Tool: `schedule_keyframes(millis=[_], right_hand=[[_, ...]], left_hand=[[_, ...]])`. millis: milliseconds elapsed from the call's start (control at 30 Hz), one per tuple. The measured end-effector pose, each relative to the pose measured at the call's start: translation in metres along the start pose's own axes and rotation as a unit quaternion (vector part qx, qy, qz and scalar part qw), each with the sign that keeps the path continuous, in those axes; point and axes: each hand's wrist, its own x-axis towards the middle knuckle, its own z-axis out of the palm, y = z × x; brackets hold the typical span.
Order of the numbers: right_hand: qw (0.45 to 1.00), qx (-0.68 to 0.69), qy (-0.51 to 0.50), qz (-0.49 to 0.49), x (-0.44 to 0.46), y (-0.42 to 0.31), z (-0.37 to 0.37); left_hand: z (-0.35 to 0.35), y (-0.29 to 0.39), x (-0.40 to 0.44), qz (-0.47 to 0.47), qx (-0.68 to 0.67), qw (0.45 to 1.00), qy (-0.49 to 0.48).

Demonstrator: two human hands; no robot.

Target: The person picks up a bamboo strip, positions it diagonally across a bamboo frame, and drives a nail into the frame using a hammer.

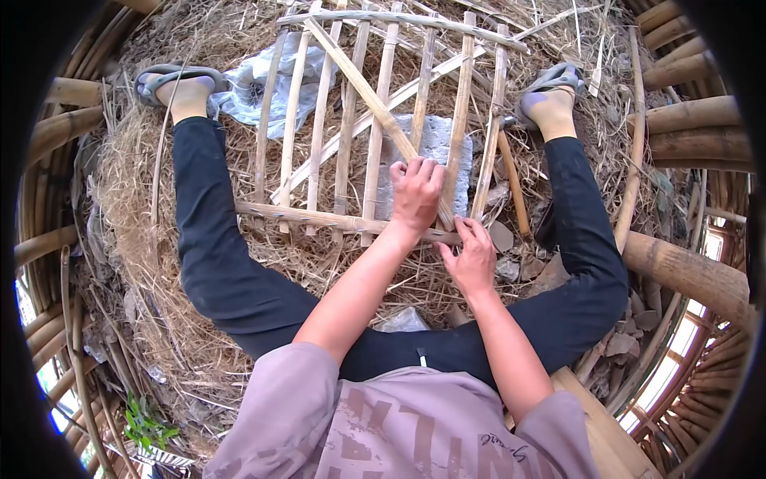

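Note:
A bamboo frame (pixel 349 128) of several upright slats between two cross rails lies on the straw between my legs. Across it runs a loose-looking diagonal bamboo strip (pixel 359 84), from the top rail down to the right end of the bottom rail (pixel 311 215). My left hand (pixel 419 194) is closed around the lower part of this strip. At the strip's lower end, my right hand (pixel 471 255) pinches with thumb and fingers where it meets the rail; the exact contact is partly hidden. A grey stone block (pixel 435 136) sits beneath the slats.
Just right of the frame lies a hammer with a wooden handle (pixel 515 188). A crumpled clear plastic bag (pixel 267 84) is at the upper left. Broken stones (pixel 550 275) lie by my right leg. Bamboo pole walls (pixel 694 275) curve around both sides.

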Motion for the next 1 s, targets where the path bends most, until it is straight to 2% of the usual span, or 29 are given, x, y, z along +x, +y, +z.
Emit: schedule_keyframes(millis=[300, 567, 1000], right_hand=[[0.999, 0.030, 0.037, -0.026, 0.001, 0.007, 0.008], [0.992, 0.098, 0.073, 0.026, 0.003, 0.016, 0.013], [0.993, 0.080, 0.084, 0.033, 0.005, 0.016, 0.015]], left_hand=[[-0.002, 0.001, 0.002, -0.002, -0.011, 1.000, -0.003], [0.001, -0.002, 0.000, -0.006, -0.015, 1.000, -0.014], [0.003, -0.001, 0.004, 0.002, -0.005, 1.000, 0.002]])
